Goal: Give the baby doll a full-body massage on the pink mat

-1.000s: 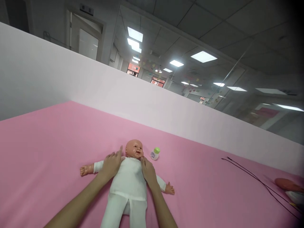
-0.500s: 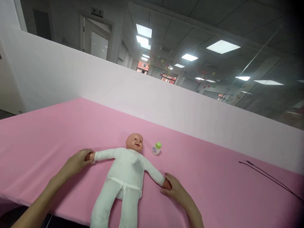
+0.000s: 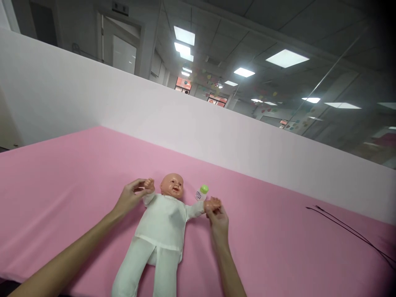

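Note:
A baby doll (image 3: 162,218) in a white top and white trousers lies face up on the pink-covered table (image 3: 272,243). Its feet are cut off by the lower frame edge. My left hand (image 3: 131,197) pinches the doll's hand on the left side, beside its head. On the other side, my right hand (image 3: 219,225) grips the doll's other hand, whose fingers point up and right. Both doll arms are bent and raised off the cover. Just behind the right doll hand stands a small clear bottle (image 3: 201,193) with a green cap and a printed label.
Two thin black cables (image 3: 349,231) lie on the cover at the right. A white partition (image 3: 173,115) with glass above it runs along the table's far side. Ceiling lights and a door show beyond the glass.
The doll's arms were stretched out to the sides and are now drawn inward and up. Both my hands have moved in with them, keeping hold of the doll's hands.

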The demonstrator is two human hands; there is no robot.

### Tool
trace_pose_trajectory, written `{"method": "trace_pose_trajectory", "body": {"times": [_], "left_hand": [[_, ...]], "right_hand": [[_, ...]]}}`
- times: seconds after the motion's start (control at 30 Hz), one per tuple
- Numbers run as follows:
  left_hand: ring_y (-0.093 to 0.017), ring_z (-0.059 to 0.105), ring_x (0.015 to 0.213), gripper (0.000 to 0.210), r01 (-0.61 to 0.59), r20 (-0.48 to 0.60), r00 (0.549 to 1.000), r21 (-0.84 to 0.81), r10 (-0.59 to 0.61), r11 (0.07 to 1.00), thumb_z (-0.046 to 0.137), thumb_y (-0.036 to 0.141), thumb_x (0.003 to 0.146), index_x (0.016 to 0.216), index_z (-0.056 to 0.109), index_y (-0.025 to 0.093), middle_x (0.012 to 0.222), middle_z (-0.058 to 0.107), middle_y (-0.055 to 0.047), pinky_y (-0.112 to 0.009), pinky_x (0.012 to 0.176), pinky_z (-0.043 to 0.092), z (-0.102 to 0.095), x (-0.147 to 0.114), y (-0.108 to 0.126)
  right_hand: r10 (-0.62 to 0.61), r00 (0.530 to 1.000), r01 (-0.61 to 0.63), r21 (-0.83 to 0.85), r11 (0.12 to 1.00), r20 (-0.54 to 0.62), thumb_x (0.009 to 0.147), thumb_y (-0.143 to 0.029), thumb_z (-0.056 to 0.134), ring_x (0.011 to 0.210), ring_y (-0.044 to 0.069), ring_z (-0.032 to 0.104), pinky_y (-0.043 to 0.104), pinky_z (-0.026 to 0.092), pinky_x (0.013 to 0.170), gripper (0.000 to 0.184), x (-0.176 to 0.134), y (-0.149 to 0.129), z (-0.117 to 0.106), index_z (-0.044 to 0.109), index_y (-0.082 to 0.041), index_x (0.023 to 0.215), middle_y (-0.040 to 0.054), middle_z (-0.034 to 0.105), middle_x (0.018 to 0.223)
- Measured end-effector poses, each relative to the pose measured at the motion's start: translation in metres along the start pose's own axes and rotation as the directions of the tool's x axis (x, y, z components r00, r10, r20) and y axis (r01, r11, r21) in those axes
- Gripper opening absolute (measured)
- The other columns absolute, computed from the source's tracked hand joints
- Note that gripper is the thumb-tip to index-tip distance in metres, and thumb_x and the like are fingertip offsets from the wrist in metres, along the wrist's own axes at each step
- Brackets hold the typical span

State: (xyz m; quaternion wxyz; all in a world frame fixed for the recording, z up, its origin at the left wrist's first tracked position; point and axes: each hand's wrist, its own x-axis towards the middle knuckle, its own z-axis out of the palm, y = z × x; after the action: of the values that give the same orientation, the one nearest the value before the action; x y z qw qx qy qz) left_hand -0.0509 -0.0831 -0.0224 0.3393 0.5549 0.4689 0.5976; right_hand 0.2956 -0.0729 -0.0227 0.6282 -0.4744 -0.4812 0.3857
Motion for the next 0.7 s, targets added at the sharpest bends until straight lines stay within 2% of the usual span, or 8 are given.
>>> {"method": "trace_pose_trajectory", "body": {"times": [0.07,0.13,0.2,0.27,0.37,0.53,0.6,0.7], "left_hand": [[-0.027,0.068,0.105,0.027,-0.079,0.254,0.965,0.058,0.062,0.995,0.075,0.036,0.08,0.104,0.079,0.024,0.113,0.076,-0.007,-0.041,0.096,0.054,0.005,0.006,-0.005],[-0.028,0.068,0.106,0.03,-0.122,0.477,0.876,0.066,0.076,0.99,0.082,0.039,0.076,0.103,0.082,0.027,0.114,0.075,-0.007,-0.04,0.094,0.054,0.005,0.009,-0.011],[-0.027,0.068,0.104,0.031,-0.137,0.575,0.814,0.047,0.085,0.99,0.085,0.043,0.073,0.101,0.083,0.03,0.111,0.075,-0.008,-0.038,0.089,0.056,0.002,0.009,-0.017],[-0.027,0.068,0.104,0.032,-0.154,0.591,0.8,0.037,0.102,0.987,0.086,0.046,0.074,0.103,0.083,0.032,0.11,0.075,-0.008,-0.038,0.09,0.056,0.001,0.007,-0.022],[-0.029,0.065,0.114,0.041,-0.154,0.529,0.842,0.046,0.106,0.987,0.085,0.049,0.074,0.112,0.08,0.032,0.118,0.074,-0.008,-0.04,0.1,0.052,0.002,0.003,-0.031],[-0.026,0.066,0.104,0.045,0.004,0.094,0.996,0.04,-0.008,0.999,0.055,0.057,0.096,0.118,0.072,0.022,0.113,0.074,-0.007,-0.035,0.09,0.052,0.009,0.003,-0.051],[-0.022,0.064,0.08,0.051,0.089,-0.071,0.994,0.043,-0.086,0.995,0.045,0.062,0.098,0.093,0.07,0.018,0.084,0.071,-0.004,-0.031,0.072,0.051,0.008,0.005,-0.059],[-0.02,0.058,0.066,0.053,0.162,-0.121,0.981,0.059,-0.154,0.985,0.041,0.064,0.098,0.077,0.061,0.019,0.068,0.062,0.0,-0.029,0.062,0.047,0.004,0.008,-0.066]], "right_hand": [[-0.061,0.957,0.095,-0.105,0.99,0.284,0.069,-0.047,0.087,0.099,0.029,0.066,0.047,0.055,0.093,0.051,-0.004,-0.005,0.018,0.075,-0.023,0.113,0.0092,0.075,0.106],[-0.058,0.802,0.234,-0.224,0.946,0.594,0.073,-0.041,0.086,0.103,0.03,0.063,0.05,0.05,0.099,0.038,-0.011,-0.011,0.031,0.08,-0.027,0.108,0.0073,0.076,0.105],[-0.013,0.636,0.368,-0.289,0.884,0.771,0.081,-0.039,0.081,0.106,0.03,0.061,0.051,0.048,0.101,0.034,-0.018,-0.017,0.037,0.078,-0.035,0.114,0.0057,0.075,0.11],[0.011,0.559,0.45,-0.315,0.836,0.829,0.087,-0.04,0.076,0.111,0.03,0.059,0.049,0.047,0.103,0.035,-0.021,-0.018,0.037,0.074,-0.04,0.122,0.0045,0.073,0.117],[-0.025,0.628,0.489,-0.37,0.79,0.778,0.083,-0.044,0.08,0.115,0.031,0.056,0.048,0.046,0.104,0.043,-0.018,-0.008,0.03,0.073,-0.041,0.125,0.0045,0.07,0.125],[-0.051,0.976,0.146,-0.465,0.873,0.211,0.089,-0.067,0.059,0.093,0.03,0.063,0.042,0.053,0.082,0.049,-0.001,0.027,0.014,0.077,-0.024,0.104,0.0093,0.074,0.099],[0.055,0.997,-0.033,-0.387,0.921,0.046,0.092,-0.073,0.047,0.089,0.029,0.066,0.039,0.055,0.075,0.058,0.006,0.037,0.009,0.075,-0.023,0.103,0.0089,0.074,0.097],[0.118,0.992,-0.1,-0.276,0.956,0.052,0.09,-0.075,0.049,0.101,0.03,0.068,0.036,0.057,0.077,0.061,0.012,0.046,0.006,0.071,-0.023,0.111,0.0091,0.075,0.112]]}}
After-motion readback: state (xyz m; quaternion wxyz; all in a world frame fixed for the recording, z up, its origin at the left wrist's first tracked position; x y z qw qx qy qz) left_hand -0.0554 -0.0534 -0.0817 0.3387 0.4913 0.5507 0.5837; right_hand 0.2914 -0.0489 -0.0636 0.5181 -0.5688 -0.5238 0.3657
